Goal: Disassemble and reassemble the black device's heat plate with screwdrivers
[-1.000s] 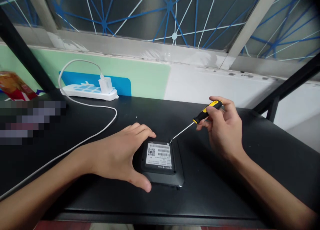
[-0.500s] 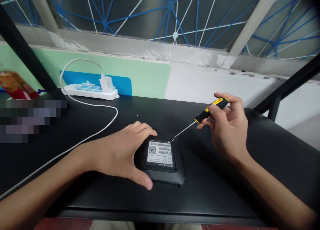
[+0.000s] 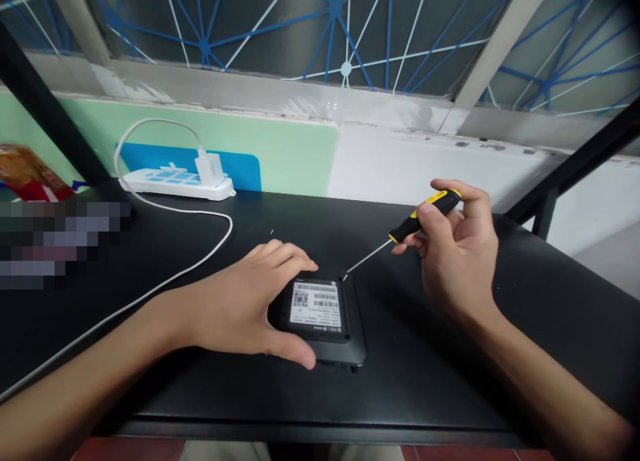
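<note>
A flat black electronic device (image 3: 354, 321) lies on the desk, its face with a white barcode label (image 3: 316, 305) turned up. My left hand (image 3: 250, 294) spans its left side, fingers at the far edge and thumb over the near edge. In my right hand (image 3: 455, 247) is a screwdriver (image 3: 421, 215) with a black and yellow handle, held at a slant between thumb and fingers. Its shaft points down-left to the device's far right corner. At the tip there is a small pale screw (image 3: 345, 277); I cannot tell whether it touches the shaft.
Another tiny light piece, perhaps a screw (image 3: 272, 232), lies on the black desk (image 3: 425, 381) beyond my left hand. A white power strip (image 3: 175, 183) with a plugged-in charger (image 3: 208, 168) stands at the wall. Its white cable (image 3: 200, 264) runs across the desk at left.
The screwdriver and my right hand have moved up and slightly right, and the tip has drawn back from the device's corner. My left thumb has shifted right along the near edge.
</note>
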Demonstrator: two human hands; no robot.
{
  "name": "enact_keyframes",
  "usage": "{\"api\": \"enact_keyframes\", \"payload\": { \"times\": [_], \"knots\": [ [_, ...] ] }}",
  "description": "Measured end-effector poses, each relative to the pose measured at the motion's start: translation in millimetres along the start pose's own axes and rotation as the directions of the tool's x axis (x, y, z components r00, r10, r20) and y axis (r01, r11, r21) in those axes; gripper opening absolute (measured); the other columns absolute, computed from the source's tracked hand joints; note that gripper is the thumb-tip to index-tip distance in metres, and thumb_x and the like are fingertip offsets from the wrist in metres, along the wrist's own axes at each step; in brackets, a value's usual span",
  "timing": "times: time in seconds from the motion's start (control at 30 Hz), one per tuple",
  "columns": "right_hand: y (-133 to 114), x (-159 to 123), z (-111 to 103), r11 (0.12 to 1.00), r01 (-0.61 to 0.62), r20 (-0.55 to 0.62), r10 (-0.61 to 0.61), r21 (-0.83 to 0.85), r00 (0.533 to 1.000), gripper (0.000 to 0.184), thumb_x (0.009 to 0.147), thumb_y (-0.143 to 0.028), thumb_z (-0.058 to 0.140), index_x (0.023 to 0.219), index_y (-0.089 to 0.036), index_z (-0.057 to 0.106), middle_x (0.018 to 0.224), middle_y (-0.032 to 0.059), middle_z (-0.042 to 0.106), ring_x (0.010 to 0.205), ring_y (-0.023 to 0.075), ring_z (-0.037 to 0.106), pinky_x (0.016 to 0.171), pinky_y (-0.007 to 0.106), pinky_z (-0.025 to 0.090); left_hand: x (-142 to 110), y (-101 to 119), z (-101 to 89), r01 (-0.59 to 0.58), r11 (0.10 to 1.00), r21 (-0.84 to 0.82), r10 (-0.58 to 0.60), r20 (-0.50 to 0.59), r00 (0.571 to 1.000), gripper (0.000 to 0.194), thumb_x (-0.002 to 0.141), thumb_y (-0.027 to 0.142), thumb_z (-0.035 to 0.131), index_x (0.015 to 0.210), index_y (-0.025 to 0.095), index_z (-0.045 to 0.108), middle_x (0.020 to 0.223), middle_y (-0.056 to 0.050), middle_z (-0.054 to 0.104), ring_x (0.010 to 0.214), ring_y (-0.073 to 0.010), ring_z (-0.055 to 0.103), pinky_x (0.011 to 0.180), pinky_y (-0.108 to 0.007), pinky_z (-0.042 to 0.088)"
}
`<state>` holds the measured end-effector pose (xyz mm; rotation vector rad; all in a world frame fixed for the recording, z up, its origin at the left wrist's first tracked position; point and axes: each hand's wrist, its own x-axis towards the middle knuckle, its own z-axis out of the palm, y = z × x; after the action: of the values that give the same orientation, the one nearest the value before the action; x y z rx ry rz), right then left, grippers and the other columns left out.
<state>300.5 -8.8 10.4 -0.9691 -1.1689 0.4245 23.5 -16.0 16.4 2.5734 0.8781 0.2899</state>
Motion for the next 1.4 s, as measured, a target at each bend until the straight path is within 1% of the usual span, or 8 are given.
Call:
{"api": "enact_keyframes", "payload": {
  "times": [0.1, 0.27, 0.4, 0.63, 0.77, 1.0, 1.23, 1.4],
  "knots": [
    [-2.2, 0.1, 2.1, 1.0, 0.019, 0.002, -0.02, 0.005, 1.0, 0.034, 0.085, -0.036, 0.078, 0.113, -0.027, 0.06, 0.079, -0.0053, 0.058, 0.045, 0.0082, 0.058, 0.042, 0.027, 0.059, 0.4, 0.5, 3.6, -0.055, 0.998, 0.014, 0.055, -0.024, 0.998, 0.093, 0.075, 0.075, 0.081, 0.146, 0.022, 0.051, 0.149, -0.013, 0.053, 0.138, -0.0385, 0.047, 0.118, -0.057, 0.038],
    [-4.4, -2.1, 4.0, 1.0, 0.03, 0.028, -0.031, 0.002, 0.999, 0.03, 0.086, -0.029, 0.076, 0.111, -0.029, 0.059, 0.082, -0.0052, 0.058, 0.045, 0.0079, 0.06, 0.046, 0.028, 0.061, 3.9, 0.4, 8.0, -0.123, 0.991, 0.057, 0.126, -0.063, 0.99, 0.088, 0.078, 0.074, 0.079, 0.144, 0.02, 0.054, 0.147, -0.015, 0.055, 0.135, -0.0383, 0.051, 0.116, -0.056, 0.04],
    [-4.6, -4.2, 4.7, 0.998, 0.059, 0.064, -0.059, -0.002, 0.996, 0.028, 0.088, -0.028, 0.074, 0.111, -0.029, 0.059, 0.084, -0.0052, 0.057, 0.045, 0.0069, 0.059, 0.045, 0.026, 0.059, 4.8, -0.8, 9.3, -0.131, 0.989, 0.069, 0.136, -0.07, 0.988, 0.086, 0.081, 0.074, 0.077, 0.143, 0.02, 0.053, 0.146, -0.016, 0.056, 0.133, -0.0376, 0.052, 0.115, -0.056, 0.041],
    [-5.8, -5.4, 3.9, 0.995, 0.094, 0.1, -0.09, -0.036, 0.991, 0.029, 0.089, -0.037, 0.075, 0.112, -0.033, 0.059, 0.087, -0.0036, 0.057, 0.047, 0.0068, 0.058, 0.044, 0.026, 0.058, 3.7, 0.0, 11.6, -0.153, 0.983, 0.099, 0.163, -0.096, 0.982, 0.088, 0.081, 0.076, 0.075, 0.145, 0.02, 0.054, 0.143, -0.016, 0.056, 0.13, -0.037, 0.053, 0.112, -0.054, 0.043],
    [-4.8, -6.9, 4.0, 0.994, 0.102, 0.107, -0.099, -0.031, 0.989, 0.028, 0.089, -0.035, 0.075, 0.113, -0.033, 0.06, 0.091, -0.0026, 0.058, 0.047, 0.0064, 0.058, 0.045, 0.027, 0.059, 5.1, 2.2, 12.5, -0.161, 0.978, 0.132, 0.175, -0.102, 0.979, 0.087, 0.083, 0.077, 0.072, 0.145, 0.019, 0.056, 0.14, -0.017, 0.056, 0.125, -0.037, 0.055, 0.11, -0.055, 0.044],
    [1.9, -6.8, 3.1, 0.989, 0.145, 0.139, -0.141, -0.019, 0.98, 0.027, 0.091, -0.036, 0.074, 0.115, -0.035, 0.061, 0.093, -0.0017, 0.061, 0.049, 0.0068, 0.058, 0.045, 0.028, 0.059, 10.0, 7.2, 13.9, -0.101, 0.987, 0.129, 0.109, -0.055, 0.993, 0.085, 0.083, 0.077, 0.071, 0.15, 0.026, 0.057, 0.14, -0.017, 0.053, 0.123, -0.0387, 0.055, 0.108, -0.06, 0.045],
    [-3.1, -5.8, 3.9, 0.985, 0.167, 0.088, -0.164, -0.034, 0.983, 0.029, 0.089, -0.036, 0.075, 0.113, -0.03, 0.061, 0.089, -0.0033, 0.058, 0.049, 0.0061, 0.057, 0.045, 0.026, 0.057, 10.1, 8.1, 13.1, 0.003, 1.0, -0.004, -0.003, 0.014, 1.0, 0.078, 0.086, 0.07, 0.073, 0.153, 0.034, 0.054, 0.146, -0.014, 0.048, 0.132, -0.0383, 0.046, 0.113, -0.062, 0.041],
    [-8.4, -4.4, 3.3, 0.983, 0.175, 0.063, -0.172, -0.051, 0.983, 0.031, 0.089, -0.041, 0.075, 0.113, -0.028, 0.06, 0.081, -0.0045, 0.057, 0.047, 0.0083, 0.058, 0.045, 0.03, 0.057, 9.4, 7.3, 7.9, 0.009, 0.998, -0.068, -0.01, -0.014, 1.0, 0.068, 0.093, 0.068, 0.066, 0.151, 0.033, 0.055, 0.144, -0.011, 0.052, 0.132, -0.0348, 0.047, 0.115, -0.058, 0.041]
  ]
}}
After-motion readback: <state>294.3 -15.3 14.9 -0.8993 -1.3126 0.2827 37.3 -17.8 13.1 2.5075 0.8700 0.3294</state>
